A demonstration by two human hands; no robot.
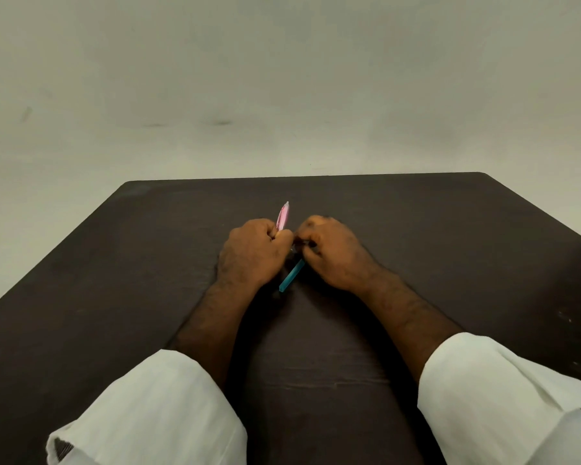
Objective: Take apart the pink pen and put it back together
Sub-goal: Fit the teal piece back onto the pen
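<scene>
**Pink pen braced between two fists at mid-frame**

Both hands meet just above the centre of the frame, low over the dark counter [416,229], with the forearms running down to white sleeves [155,407] at the bottom corners. That posture looks chosen for steadiness: wrists near the surface, knuckles almost touching, so small parts can be worked without slipping away.

The left hand [254,251] is clenched around the pink pen [282,218], whose upper end sticks out past the knuckles and points toward the top of the frame. Holding it by the lower barrel leaves the joint facing the other hand.

The right hand [329,251] is curled tight, its fingertips pinched at something small and dark right where the two hands meet; what that piece is cannot be made out. A blue piece [292,275], straight and slender, slants down and to the left from under this hand, between the two wrists. Whether it is gripped or merely lying against the counter is not clear. It may be a second pen or a pulled part.
</scene>
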